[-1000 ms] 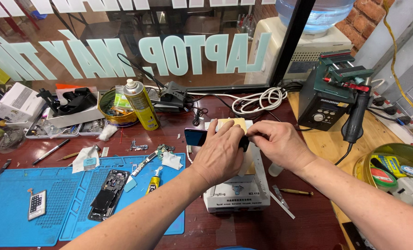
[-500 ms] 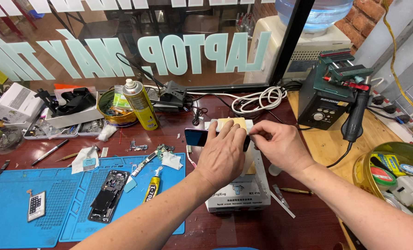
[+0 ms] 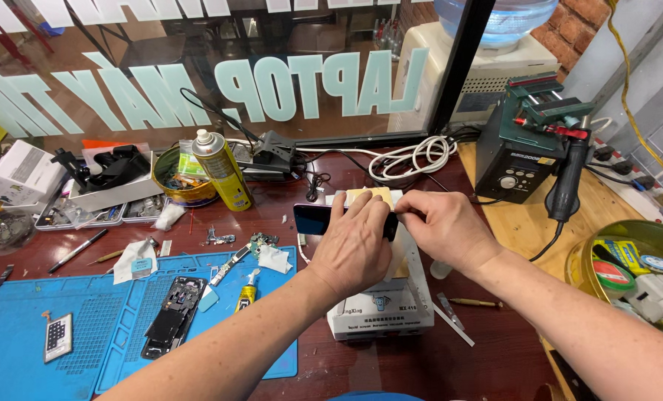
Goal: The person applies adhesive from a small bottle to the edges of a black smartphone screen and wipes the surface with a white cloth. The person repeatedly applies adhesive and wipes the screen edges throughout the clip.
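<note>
Head view: left hand point(image 3: 355, 249) pressed flat over dark slim phone point(image 3: 311, 219) atop white box-shaped machine point(image 3: 380, 315) on bench; phone mostly hidden. Right hand point(image 3: 444, 226) grip pinched at phone's right end, contact obscured.

A blue work mat point(image 3: 20, 349) is showing at the lower left, with a black opened phone point(image 3: 172, 315) on it. A yellow spray can point(image 3: 222, 171) is standing left of centre. A dark green station point(image 3: 528, 148) is sitting at the upper right, beside white coiled cable point(image 3: 413, 157). The white machine point(image 3: 380, 315) is resting on a reddish-brown table point(image 3: 487, 356).
</note>
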